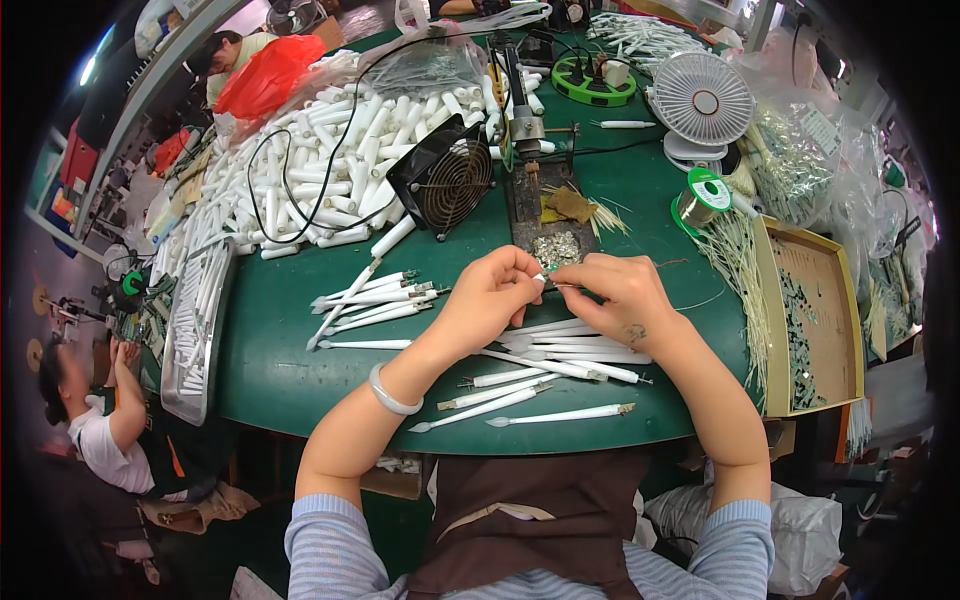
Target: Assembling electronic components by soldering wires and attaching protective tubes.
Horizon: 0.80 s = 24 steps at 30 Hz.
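Tray [186, 408]: at 9 o'clock, white sticks [200, 315] inside.
Box [828, 310]: at 3, small dark bits [797, 350] inside.
Fans: two, black [445, 182] at 12, white [706, 102] between 1 and 2.
Spools: two, at 1 [592, 84] and 2 [703, 200].
Left hand [496, 290]: angled toward 1, fingertips pinching a white piece [541, 279] near dial centre.
Right hand [622, 296]: angled toward 11, fingers curled beside it; cannot tell their hold.

The green table [290, 375] bears white sticks [560, 414], tubes [345, 165] and a black fan [447, 180].

Open tabletop [268, 365] left, fan [440, 178] beyond hands [497, 290]
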Motion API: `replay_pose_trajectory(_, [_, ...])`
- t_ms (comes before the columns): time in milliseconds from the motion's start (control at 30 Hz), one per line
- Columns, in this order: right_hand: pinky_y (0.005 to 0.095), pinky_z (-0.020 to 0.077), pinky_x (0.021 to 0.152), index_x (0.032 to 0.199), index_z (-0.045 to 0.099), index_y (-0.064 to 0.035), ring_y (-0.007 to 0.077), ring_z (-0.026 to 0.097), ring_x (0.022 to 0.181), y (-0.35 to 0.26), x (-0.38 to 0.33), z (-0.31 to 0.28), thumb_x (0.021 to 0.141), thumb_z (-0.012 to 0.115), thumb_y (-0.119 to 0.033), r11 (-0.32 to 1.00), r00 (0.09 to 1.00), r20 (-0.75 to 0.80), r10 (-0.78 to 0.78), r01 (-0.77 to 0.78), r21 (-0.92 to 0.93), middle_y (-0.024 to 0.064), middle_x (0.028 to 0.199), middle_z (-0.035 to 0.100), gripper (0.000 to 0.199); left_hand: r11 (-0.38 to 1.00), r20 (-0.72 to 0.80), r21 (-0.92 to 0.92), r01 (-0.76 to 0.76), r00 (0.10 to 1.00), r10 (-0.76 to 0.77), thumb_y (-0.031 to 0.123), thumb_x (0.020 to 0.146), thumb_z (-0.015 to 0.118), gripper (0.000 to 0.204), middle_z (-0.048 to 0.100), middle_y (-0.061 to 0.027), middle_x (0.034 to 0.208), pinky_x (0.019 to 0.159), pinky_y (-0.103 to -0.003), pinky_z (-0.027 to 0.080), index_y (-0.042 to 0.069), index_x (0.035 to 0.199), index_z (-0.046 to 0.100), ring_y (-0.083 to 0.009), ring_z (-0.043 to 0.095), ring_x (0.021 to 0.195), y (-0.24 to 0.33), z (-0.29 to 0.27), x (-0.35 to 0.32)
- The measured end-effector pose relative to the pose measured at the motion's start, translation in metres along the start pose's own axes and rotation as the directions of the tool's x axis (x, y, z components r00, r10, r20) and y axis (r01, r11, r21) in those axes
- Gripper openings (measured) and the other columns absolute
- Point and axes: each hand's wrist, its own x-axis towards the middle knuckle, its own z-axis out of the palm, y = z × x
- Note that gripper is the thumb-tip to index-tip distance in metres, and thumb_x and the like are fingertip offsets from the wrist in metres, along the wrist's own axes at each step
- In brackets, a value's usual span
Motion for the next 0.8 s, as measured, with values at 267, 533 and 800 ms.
replay_pose_trajectory(267, [0.0316, 0.0453, 0.047, 0.09, 0.071, -0.0077, 0.0215, 0.059, 0.054, -0.001, 0.003, -0.002, 0.074, 0.071, -0.001, 0.996, 0.998, 0.015, -0.066, 0.067, -0.066, 0.0055, 0.066, 0.06, 0.017, 0.999, 0.026, -0.038, -0.019, 0.999, 0.02, 0.013, 0.096, 0.058, 0.007, 0.061, 0.0004, 0.077, 0.042, -0.018, 0.032, 0.006, 0.097, 0.058, -0.0027, 0.049, 0.054, -0.001, -0.002, 0.004])
replay_pose_trajectory(533, [0.0291, 0.0408, 0.046, 0.092, 0.069, -0.0066, 0.0154, 0.052, 0.051, -0.003, 0.0, 0.01, 0.075, 0.072, 0.0, 0.996, 0.997, -0.052, 0.052, -0.048, 0.074, 0.0047, 0.071, 0.062, 0.018, 0.996, 0.003, -0.089, 0.012, 1.0, -0.012, 0.003, 0.087, 0.057, 0.001, 0.057, -0.0002, 0.067, 0.041, -0.02, 0.032, 0.004, 0.086, 0.056, -0.0042, 0.046, 0.047, 0.004, 0.003, 0.007])
replay_pose_trajectory(800, [0.0242, 0.0306, 0.05, 0.096, 0.065, -0.0036, 0.007, 0.032, 0.054, -0.007, 0.001, 0.007, 0.078, 0.071, 0.001, 0.917, 0.941, 0.031, 0.336, -0.335, 0.216, -0.0028, 0.062, 0.037, 0.019, 0.986, -0.011, -0.164, 0.025, 1.0, -0.027, 0.005, 0.088, 0.056, 0.002, 0.057, -0.001, 0.067, 0.041, -0.019, 0.031, 0.005, 0.086, 0.056, -0.004, 0.046, 0.047, 0.004, 0.005, 0.006])
